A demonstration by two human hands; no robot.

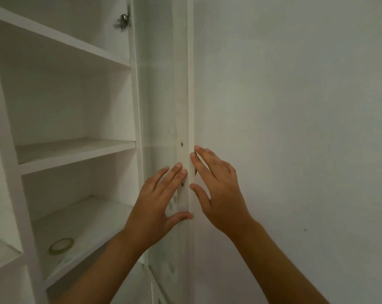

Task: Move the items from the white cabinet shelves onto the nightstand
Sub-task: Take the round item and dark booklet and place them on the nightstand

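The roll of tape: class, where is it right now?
In the head view, the roll of tape lies flat at lower left on the lowest visible cabinet shelf, left of the left hand.

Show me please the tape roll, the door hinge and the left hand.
tape roll (61, 245): head view, on its ring.
door hinge (123, 21): head view, on its metal.
left hand (158, 206): head view, on its back.

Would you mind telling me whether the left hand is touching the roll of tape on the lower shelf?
Apart. The head view shows the left hand up at the cabinet door edge, while the tape roll lies alone on the lower shelf, with bare shelf between them.
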